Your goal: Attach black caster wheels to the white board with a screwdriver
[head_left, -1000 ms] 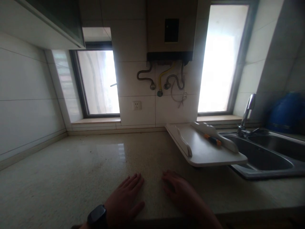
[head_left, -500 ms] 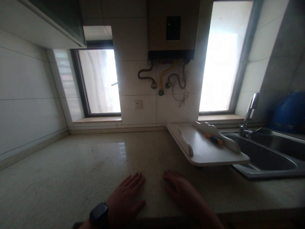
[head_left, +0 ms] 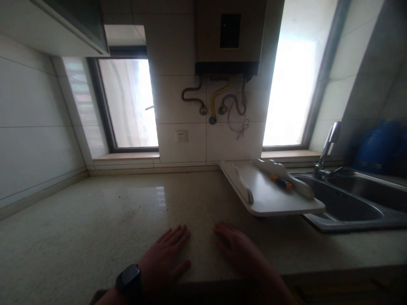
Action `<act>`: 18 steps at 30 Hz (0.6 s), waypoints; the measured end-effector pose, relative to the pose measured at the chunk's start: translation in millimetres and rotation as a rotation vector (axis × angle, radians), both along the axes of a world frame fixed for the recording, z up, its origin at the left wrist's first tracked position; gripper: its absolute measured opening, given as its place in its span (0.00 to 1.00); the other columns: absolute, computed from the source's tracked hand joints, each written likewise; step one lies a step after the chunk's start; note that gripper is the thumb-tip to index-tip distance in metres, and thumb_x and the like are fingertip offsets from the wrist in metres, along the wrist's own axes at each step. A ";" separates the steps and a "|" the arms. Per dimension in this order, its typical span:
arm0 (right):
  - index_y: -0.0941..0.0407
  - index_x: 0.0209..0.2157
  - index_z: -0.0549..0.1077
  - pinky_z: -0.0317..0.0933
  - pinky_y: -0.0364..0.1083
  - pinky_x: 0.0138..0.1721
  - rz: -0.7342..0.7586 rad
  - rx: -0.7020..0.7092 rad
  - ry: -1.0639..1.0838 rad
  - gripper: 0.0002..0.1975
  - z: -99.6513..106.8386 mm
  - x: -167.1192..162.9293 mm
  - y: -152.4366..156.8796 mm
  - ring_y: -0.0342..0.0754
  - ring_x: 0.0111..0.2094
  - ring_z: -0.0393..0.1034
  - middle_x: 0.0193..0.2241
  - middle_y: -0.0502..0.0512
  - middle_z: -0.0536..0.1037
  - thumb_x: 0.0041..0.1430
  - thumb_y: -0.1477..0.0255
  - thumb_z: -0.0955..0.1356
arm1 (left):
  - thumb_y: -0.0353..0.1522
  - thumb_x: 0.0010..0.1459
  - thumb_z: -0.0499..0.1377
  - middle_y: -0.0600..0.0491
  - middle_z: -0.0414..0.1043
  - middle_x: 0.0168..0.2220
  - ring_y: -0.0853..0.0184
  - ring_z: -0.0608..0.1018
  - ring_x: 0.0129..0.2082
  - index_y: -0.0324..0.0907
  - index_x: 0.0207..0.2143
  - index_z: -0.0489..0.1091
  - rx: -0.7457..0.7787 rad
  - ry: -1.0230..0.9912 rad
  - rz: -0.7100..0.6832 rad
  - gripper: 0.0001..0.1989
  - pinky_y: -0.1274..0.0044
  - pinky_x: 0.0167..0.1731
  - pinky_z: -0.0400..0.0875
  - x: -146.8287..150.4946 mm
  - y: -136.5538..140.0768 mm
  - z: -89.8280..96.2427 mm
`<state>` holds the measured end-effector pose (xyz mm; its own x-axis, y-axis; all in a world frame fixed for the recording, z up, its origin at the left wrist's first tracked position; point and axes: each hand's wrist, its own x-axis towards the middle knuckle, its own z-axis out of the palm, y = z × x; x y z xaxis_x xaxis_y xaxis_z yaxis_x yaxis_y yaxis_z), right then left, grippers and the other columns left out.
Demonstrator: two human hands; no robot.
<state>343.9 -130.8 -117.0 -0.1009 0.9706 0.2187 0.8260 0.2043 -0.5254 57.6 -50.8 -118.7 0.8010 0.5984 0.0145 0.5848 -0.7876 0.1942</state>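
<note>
My left hand lies flat on the speckled stone countertop, its fingers stretched forward and the thumb out to the side. A dark smartwatch sits on that wrist. My right hand rests on the same counter near its front edge, fingers extended and thumb apart. Neither hand holds anything. Beyond my right hand is a white board with wavy raised sides, its near right corner overhanging the sink. On this board lies an orange and black screwdriver-like tool, its exact kind unclear.
A double steel sink with a chrome faucet is at the right, and a blue container stands behind it. A water heater with pipes hangs on the tiled wall above a socket. A cabinet juts out upper left.
The view has shifted slightly, so everything appears a little higher and further left. Both hands keep their places on the counter.
</note>
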 end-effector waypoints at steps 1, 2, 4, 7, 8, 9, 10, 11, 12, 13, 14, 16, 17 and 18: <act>0.56 0.57 0.77 0.55 0.53 0.67 0.000 0.003 0.002 0.22 0.7 -0.3 -0.2 0.55 0.65 0.64 0.62 0.60 0.73 0.68 0.63 0.65 | 0.55 0.70 0.45 0.45 0.43 0.74 0.52 0.52 0.74 0.43 0.74 0.47 0.003 -0.008 -0.003 0.40 0.55 0.71 0.50 -0.3 0.5 -1.2; 0.57 0.57 0.77 0.55 0.53 0.67 -0.006 0.002 0.004 0.22 1.5 -0.6 -0.4 0.55 0.65 0.65 0.62 0.60 0.73 0.68 0.62 0.65 | 0.55 0.70 0.45 0.45 0.43 0.74 0.52 0.52 0.74 0.43 0.74 0.47 0.006 -0.015 -0.007 0.39 0.55 0.71 0.50 -0.7 1.0 -2.2; 0.57 0.57 0.77 0.56 0.52 0.67 -0.013 0.002 0.001 0.22 2.8 -1.4 -0.5 0.54 0.64 0.65 0.62 0.61 0.73 0.68 0.62 0.65 | 0.55 0.70 0.45 0.45 0.43 0.74 0.52 0.52 0.74 0.44 0.74 0.47 0.008 -0.022 -0.015 0.39 0.55 0.71 0.51 -1.7 2.0 -4.4; 0.57 0.57 0.77 0.56 0.52 0.67 -0.012 0.005 -0.004 0.22 3.1 -1.8 0.0 0.54 0.65 0.65 0.62 0.60 0.73 0.68 0.62 0.65 | 0.55 0.71 0.45 0.46 0.43 0.74 0.52 0.52 0.74 0.44 0.74 0.47 0.019 -0.036 -0.019 0.39 0.55 0.71 0.50 -3.4 4.0 -8.5; 0.57 0.57 0.77 0.56 0.52 0.67 -0.008 0.005 -0.002 0.22 2.7 -1.6 0.2 0.54 0.65 0.65 0.62 0.60 0.73 0.68 0.62 0.65 | 0.55 0.71 0.46 0.46 0.43 0.74 0.52 0.52 0.74 0.45 0.74 0.47 0.023 -0.045 -0.020 0.38 0.55 0.71 0.50 -3.9 4.8 -9.9; 0.57 0.57 0.77 0.56 0.53 0.67 -0.008 0.003 0.001 0.22 2.4 -1.4 0.4 0.54 0.64 0.65 0.62 0.60 0.73 0.68 0.62 0.65 | 0.54 0.71 0.46 0.46 0.43 0.74 0.52 0.52 0.74 0.45 0.74 0.47 0.027 -0.055 -0.020 0.38 0.55 0.71 0.51 -4.2 5.5 -11.1; 0.57 0.57 0.77 0.56 0.53 0.67 -0.011 0.000 0.003 0.22 2.0 -1.2 0.4 0.55 0.64 0.65 0.62 0.60 0.73 0.67 0.62 0.65 | 0.54 0.71 0.46 0.46 0.43 0.74 0.52 0.52 0.74 0.46 0.74 0.47 0.030 -0.063 -0.021 0.38 0.55 0.71 0.50 -4.3 6.0 -12.0; 0.57 0.57 0.77 0.56 0.52 0.67 -0.010 -0.004 0.003 0.22 1.7 -1.0 0.4 0.55 0.65 0.65 0.62 0.60 0.73 0.67 0.62 0.65 | 0.54 0.71 0.47 0.46 0.43 0.74 0.52 0.52 0.74 0.46 0.74 0.47 0.030 -0.065 -0.021 0.38 0.55 0.71 0.50 -4.3 6.3 -12.2; 0.57 0.57 0.77 0.56 0.52 0.67 -0.009 -0.010 0.002 0.22 1.6 -0.9 0.2 0.54 0.65 0.64 0.62 0.60 0.73 0.67 0.63 0.65 | 0.54 0.71 0.47 0.46 0.43 0.74 0.52 0.52 0.74 0.46 0.74 0.47 0.027 -0.063 -0.021 0.38 0.55 0.71 0.50 -4.1 6.2 -11.9; 0.57 0.57 0.77 0.55 0.52 0.67 -0.012 -0.018 0.001 0.22 1.7 -0.9 -0.2 0.54 0.65 0.64 0.62 0.60 0.73 0.67 0.63 0.65 | 0.54 0.71 0.47 0.46 0.43 0.74 0.52 0.52 0.74 0.46 0.74 0.47 0.021 -0.059 -0.019 0.38 0.55 0.71 0.50 -3.7 5.7 -10.9; 0.57 0.57 0.77 0.55 0.52 0.67 -0.016 -0.024 -0.001 0.22 1.9 -1.1 -0.6 0.54 0.66 0.63 0.62 0.59 0.72 0.67 0.63 0.65 | 0.54 0.71 0.47 0.46 0.43 0.74 0.52 0.52 0.74 0.46 0.74 0.47 0.014 -0.055 -0.016 0.38 0.54 0.71 0.50 -3.2 5.0 -9.4; 0.57 0.58 0.76 0.54 0.52 0.67 -0.022 -0.033 -0.004 0.22 2.7 -1.5 -1.3 0.54 0.66 0.63 0.63 0.59 0.72 0.68 0.62 0.65 | 0.54 0.71 0.46 0.45 0.43 0.74 0.52 0.52 0.74 0.45 0.74 0.48 0.001 -0.045 -0.011 0.38 0.54 0.71 0.51 -2.3 2.9 -5.6; 0.57 0.58 0.76 0.55 0.52 0.67 -0.023 -0.031 -0.006 0.22 3.0 -1.7 -1.6 0.54 0.66 0.63 0.63 0.60 0.72 0.68 0.62 0.65 | 0.55 0.70 0.46 0.45 0.43 0.74 0.52 0.52 0.74 0.44 0.74 0.48 -0.001 -0.040 -0.009 0.39 0.54 0.71 0.50 -1.9 1.9 -3.9; 0.57 0.58 0.76 0.55 0.53 0.67 -0.021 -0.021 -0.006 0.22 3.2 -1.8 -1.7 0.54 0.65 0.64 0.63 0.60 0.72 0.68 0.62 0.65 | 0.55 0.71 0.46 0.45 0.43 0.74 0.52 0.52 0.74 0.44 0.74 0.48 -0.002 -0.037 -0.008 0.39 0.55 0.71 0.50 -1.6 1.1 -2.5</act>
